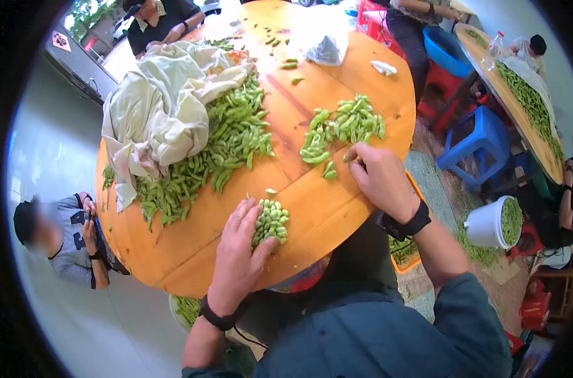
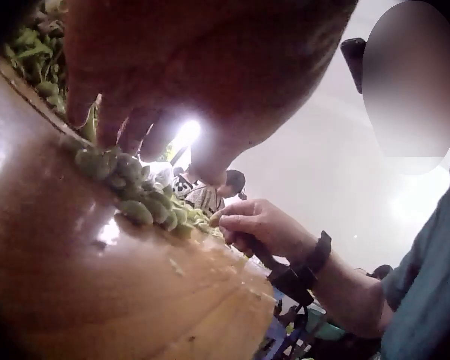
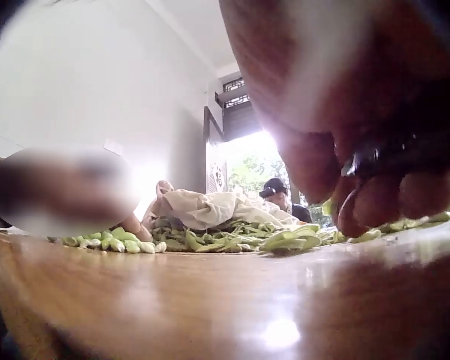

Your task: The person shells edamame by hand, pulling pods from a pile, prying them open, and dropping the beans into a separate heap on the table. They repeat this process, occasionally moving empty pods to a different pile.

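Note:
My left hand [image 1: 239,242] rests on the table, thumb and fingers spread around a small heap of shelled green soybeans [image 1: 272,222]. In the left wrist view its fingertips come down right beside the soybeans [image 2: 139,210]. My right hand [image 1: 381,179] is at the near edge of a smaller pile of green soybean pods [image 1: 356,120], its fingers curled. A bit of green pod [image 3: 328,208] shows between its thumb and fingers in the right wrist view. Across those fingers lies something dark and shiny [image 3: 401,146]. One loose pod [image 1: 329,170] lies just left of the right hand.
A big heap of pods [image 1: 236,132] lies partly under a crumpled pale cloth [image 1: 157,116] on the round wooden table [image 1: 324,208]. Other people sit around it. On the right stand a blue stool [image 1: 478,142], a white bucket [image 1: 488,223] and another table with pods [image 1: 526,94].

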Demonstrator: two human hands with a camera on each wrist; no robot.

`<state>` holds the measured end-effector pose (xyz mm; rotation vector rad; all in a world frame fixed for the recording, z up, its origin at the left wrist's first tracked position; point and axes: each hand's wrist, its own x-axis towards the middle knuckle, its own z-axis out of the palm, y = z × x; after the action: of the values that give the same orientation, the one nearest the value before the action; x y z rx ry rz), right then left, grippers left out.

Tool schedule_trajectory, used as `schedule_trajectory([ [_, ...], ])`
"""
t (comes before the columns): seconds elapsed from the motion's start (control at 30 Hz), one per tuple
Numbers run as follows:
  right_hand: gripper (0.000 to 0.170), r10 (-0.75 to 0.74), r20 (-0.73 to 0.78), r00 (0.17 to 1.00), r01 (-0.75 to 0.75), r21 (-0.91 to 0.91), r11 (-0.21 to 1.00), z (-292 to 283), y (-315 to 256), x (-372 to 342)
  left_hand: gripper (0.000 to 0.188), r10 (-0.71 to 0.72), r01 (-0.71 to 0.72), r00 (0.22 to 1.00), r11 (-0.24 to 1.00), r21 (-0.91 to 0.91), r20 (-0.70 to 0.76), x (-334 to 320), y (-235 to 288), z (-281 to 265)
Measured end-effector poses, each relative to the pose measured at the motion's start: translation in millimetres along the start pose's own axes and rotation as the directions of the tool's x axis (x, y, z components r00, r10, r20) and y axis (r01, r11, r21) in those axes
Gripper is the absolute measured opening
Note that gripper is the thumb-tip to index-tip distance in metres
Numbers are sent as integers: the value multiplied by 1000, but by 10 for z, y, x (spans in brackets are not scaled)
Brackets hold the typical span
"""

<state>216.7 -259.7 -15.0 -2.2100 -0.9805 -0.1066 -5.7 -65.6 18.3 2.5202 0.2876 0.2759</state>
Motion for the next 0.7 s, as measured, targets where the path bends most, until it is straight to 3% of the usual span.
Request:
schedule_trajectory([
  [0.03,13,-11,-8,1000,11,46,999,-22,21,8,54,10,-10,1000,1000,9,-15,40,68,-27],
  [0.1,12,1,-28,1000,1,73,997,-71,31,15,62,-65,73,997,970,-230,41,158,248,-4],
  [0.2,11,64,-65,996,-56,120,991,-148,40,-1,71,-83,59,994,955,-292,-70,448,478,200],
  [0.23,10,59,-63,996,-51,121,991,-175,75,-5,82,-113,104,993,947,-304,-14,582,528,263],
  [0.33,11,68,-59,996,-61,119,991,-268,202,13,88,-184,154,981,925,-347,-54,918,560,641],
  [0.5,20,127,18,992,-127,13,992,-448,472,138,98,-174,169,985,975,-147,-22,1225,517,991],
  [0.57,20,146,-24,989,-146,-14,989,-471,589,202,100,-202,205,978,977,60,-43,1282,446,1134],
  [0.7,26,117,-106,988,-123,-54,991,-418,943,401,99,-164,181,976,977,112,-145,1443,325,1363],
])
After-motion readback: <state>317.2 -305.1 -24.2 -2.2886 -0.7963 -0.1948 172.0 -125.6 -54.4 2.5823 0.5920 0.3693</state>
